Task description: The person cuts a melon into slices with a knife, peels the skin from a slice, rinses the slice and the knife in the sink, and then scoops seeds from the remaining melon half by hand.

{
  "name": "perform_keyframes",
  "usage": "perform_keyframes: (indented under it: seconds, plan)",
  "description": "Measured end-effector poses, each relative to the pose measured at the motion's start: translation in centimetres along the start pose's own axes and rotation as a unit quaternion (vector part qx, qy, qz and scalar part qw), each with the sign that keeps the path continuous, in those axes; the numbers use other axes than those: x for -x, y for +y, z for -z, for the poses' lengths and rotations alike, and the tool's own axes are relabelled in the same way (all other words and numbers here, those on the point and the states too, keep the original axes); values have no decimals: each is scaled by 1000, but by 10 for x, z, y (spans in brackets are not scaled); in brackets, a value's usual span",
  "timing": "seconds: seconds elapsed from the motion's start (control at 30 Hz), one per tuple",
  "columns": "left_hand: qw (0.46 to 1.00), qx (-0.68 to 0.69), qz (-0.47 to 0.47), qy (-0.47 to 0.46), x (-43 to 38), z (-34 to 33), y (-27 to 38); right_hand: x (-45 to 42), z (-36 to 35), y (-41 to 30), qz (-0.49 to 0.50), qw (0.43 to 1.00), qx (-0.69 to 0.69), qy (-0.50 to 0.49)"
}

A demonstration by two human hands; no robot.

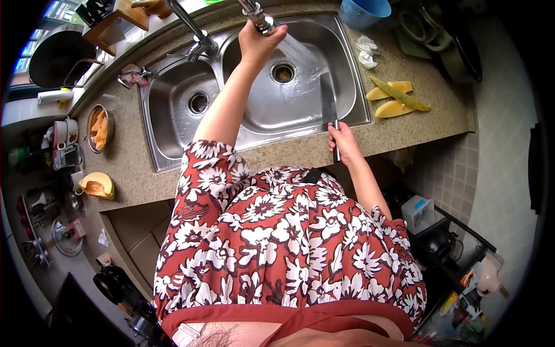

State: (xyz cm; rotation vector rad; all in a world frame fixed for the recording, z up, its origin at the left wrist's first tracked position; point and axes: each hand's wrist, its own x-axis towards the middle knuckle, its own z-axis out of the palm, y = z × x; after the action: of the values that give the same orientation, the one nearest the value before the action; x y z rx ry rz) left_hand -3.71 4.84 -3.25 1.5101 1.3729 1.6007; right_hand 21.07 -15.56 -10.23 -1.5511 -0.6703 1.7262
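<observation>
My left hand (259, 41) grips the metal spray head (260, 21) of a faucet above the larger basin of a stainless steel double sink (277, 104). Water sprays from it down and to the right. My right hand (344, 141) is closed around the handle of a kitchen knife with a broad blade (328, 99). The blade reaches over the right side of that basin, pointing away from me. Several yellowish melon or squash rind pieces (393, 111) lie on the counter right of the sink.
A metal bowl of orange pieces (100, 130) and a hollowed melon or squash piece (98, 184) stand left of the sink. Crumpled white tissues (367, 51) and a blue bucket (365, 12) are at the right. A second faucet (200, 44) rises behind the small basin.
</observation>
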Motion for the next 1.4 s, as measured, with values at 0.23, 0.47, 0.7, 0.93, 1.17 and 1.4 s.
perform_keyframes:
  seconds: [0.23, 0.47, 0.7, 0.93, 1.17, 1.4]
  plan:
    - [997, 31, 23, -72, 37, -2, 15, -37, 3, -7, -88, 993, -67, -47]
    - [993, -98, -64, -24, 45, -7, -1, -105, -40, -29, -226, 959, -129, -110]
    - [977, 175, 118, -27, 106, -66, -18, -108, -39, -50, -203, 963, -145, -100]
    - [838, 334, 420, -94, 95, -52, -21, -104, -23, -54, -222, 955, -178, -89]
    - [897, 232, 370, 73, 56, 28, -71, -81, -47, -71, -130, 986, -39, -98]
    - [945, 36, 228, 230, -13, 78, -67, -34, -35, -50, -119, 989, -11, -83]
